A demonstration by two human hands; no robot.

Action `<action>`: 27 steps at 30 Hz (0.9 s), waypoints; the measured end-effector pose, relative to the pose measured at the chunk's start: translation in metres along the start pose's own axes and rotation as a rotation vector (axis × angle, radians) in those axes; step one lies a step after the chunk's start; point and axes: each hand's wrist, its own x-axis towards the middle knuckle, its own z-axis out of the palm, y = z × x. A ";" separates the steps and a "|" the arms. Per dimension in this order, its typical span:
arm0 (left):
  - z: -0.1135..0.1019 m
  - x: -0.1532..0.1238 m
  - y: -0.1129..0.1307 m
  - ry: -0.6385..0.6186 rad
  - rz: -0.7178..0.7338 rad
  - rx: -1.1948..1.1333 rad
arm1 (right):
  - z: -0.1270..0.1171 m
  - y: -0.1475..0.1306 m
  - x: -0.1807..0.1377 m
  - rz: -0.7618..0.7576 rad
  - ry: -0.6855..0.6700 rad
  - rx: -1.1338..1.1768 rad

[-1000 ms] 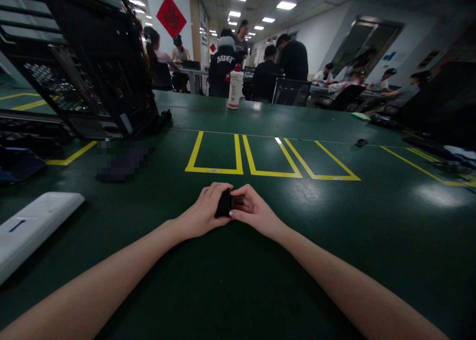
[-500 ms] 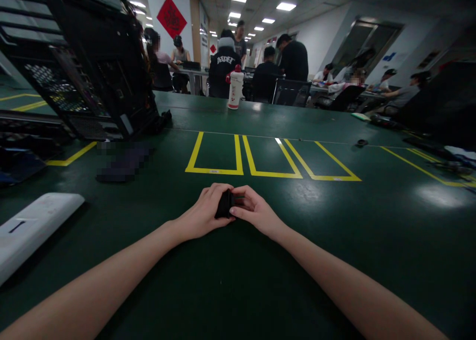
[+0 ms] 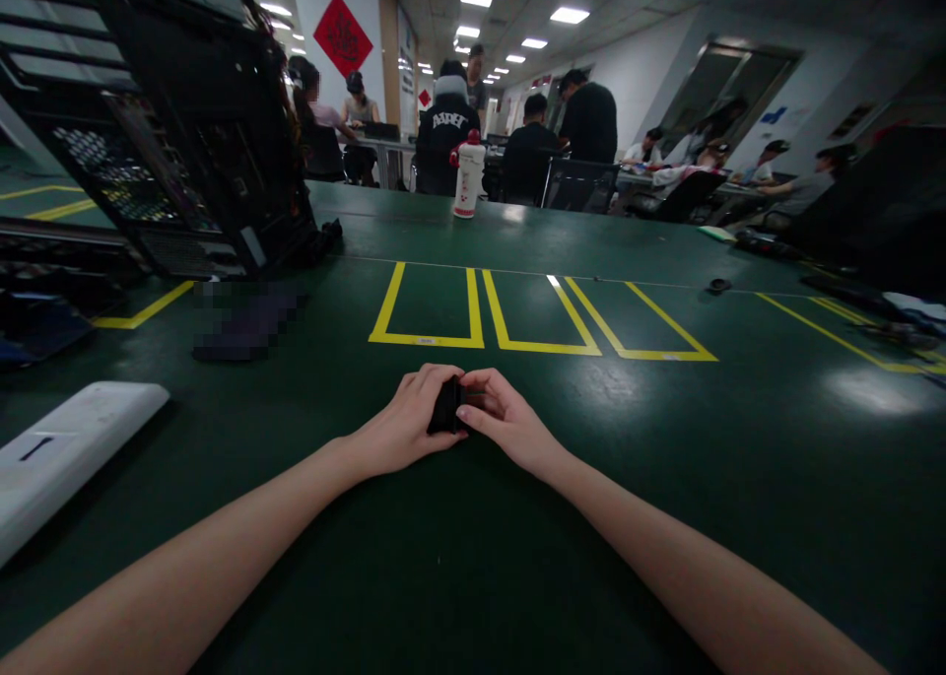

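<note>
A small black object (image 3: 444, 406), its kind unclear, sits between my two hands just above or on the green table (image 3: 473, 557). My left hand (image 3: 406, 419) wraps round its left side, thumb below and fingers over the top. From the right, my right hand (image 3: 509, 424) pinches its edge with thumb and fingers. Much of the object is hidden by the fingers. Beyond the hands, yellow tape outlines (image 3: 425, 341) mark the tabletop.
An open black computer case (image 3: 222, 153) stands at the left, near a dark blurred item (image 3: 243, 330). A white plastic piece (image 3: 81, 448) lies at the left edge. A white bottle with red cap (image 3: 467, 177) stands at the far edge. Several people sit or stand beyond.
</note>
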 end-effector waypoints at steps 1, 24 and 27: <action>0.000 0.000 0.000 0.001 -0.001 0.001 | 0.000 0.000 0.000 0.007 0.002 -0.002; 0.001 -0.001 -0.001 0.004 -0.001 0.012 | -0.002 0.000 0.001 -0.014 -0.025 0.004; 0.001 -0.001 -0.001 0.008 0.003 0.013 | -0.002 -0.001 0.000 -0.017 -0.059 0.049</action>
